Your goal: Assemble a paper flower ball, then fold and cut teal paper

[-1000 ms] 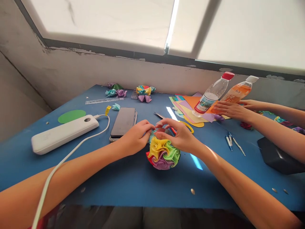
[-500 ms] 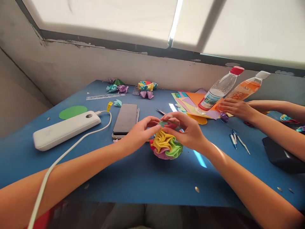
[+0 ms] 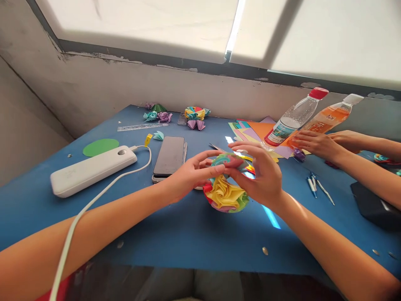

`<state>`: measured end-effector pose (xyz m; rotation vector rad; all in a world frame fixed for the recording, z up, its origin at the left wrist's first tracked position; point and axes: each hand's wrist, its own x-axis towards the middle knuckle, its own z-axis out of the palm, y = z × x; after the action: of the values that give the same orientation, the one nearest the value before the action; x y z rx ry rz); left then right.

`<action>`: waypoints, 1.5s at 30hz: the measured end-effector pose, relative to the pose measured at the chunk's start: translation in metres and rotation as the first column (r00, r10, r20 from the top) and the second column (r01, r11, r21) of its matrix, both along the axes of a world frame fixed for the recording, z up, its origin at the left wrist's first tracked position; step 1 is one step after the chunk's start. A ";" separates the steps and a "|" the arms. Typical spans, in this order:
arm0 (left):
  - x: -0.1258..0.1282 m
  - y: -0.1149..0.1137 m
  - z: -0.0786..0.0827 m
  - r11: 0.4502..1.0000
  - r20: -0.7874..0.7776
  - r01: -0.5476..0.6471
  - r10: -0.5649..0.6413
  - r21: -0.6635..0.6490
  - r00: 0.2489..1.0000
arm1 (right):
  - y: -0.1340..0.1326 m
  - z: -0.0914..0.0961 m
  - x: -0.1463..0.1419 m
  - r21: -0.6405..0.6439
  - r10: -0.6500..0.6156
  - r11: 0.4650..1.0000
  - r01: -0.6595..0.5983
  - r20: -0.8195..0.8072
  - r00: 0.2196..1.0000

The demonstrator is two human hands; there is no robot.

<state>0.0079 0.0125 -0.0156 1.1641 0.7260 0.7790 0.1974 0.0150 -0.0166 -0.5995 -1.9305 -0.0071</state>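
Coloured paper [image 3: 257,128] and a ruler [image 3: 140,127] suggest a craft room.

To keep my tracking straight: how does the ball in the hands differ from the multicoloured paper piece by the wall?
The left hand and right hand hold the ball; no hand touches the paper piece. The ball is near the camera; the paper piece is at the far edge of the table. The ball looks larger than the paper piece, though nearness adds to that. Both show yellow, red and blue-green.

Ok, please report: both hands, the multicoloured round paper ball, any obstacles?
Left hand and right hand touching paper ball. Its top partly covered. Thin white cable crosses left forearm in view.
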 end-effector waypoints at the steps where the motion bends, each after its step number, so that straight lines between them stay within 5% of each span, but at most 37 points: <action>1: 0.000 0.001 0.000 1.000 0.002 -0.011 0.012 -0.007 1.000 | 0.001 0.002 0.001 0.072 -0.061 0.996 0.059 0.033 0.998; 4: -0.001 0.003 0.001 0.999 -0.034 -0.045 0.045 -0.007 0.998 | 0.001 0.004 0.005 0.269 -0.226 0.944 0.192 0.104 0.969; 8: -0.003 0.005 0.002 0.990 -0.090 -0.129 0.133 0.047 0.987 | -0.001 0.004 0.010 0.402 -0.270 0.899 0.172 0.200 0.942; 16: -0.002 0.004 0.003 0.949 -0.118 -0.253 0.278 0.189 0.953 | -0.003 0.005 0.007 0.357 -0.323 0.920 0.161 0.460 0.827; 28: -0.001 0.003 -0.004 0.873 -0.201 -0.317 0.409 0.371 0.890 | -0.008 0.007 0.004 0.377 -0.392 0.900 0.219 0.480 0.785; 45: 0.000 0.000 -0.001 0.874 -0.182 -0.240 0.341 0.424 0.922 | -0.007 0.006 0.003 0.339 -0.363 0.917 0.208 0.499 0.786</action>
<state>0.0081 0.0124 -0.0166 1.5606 1.0056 1.0801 0.2008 0.0081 -0.0107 -0.7622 -2.3176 -0.7047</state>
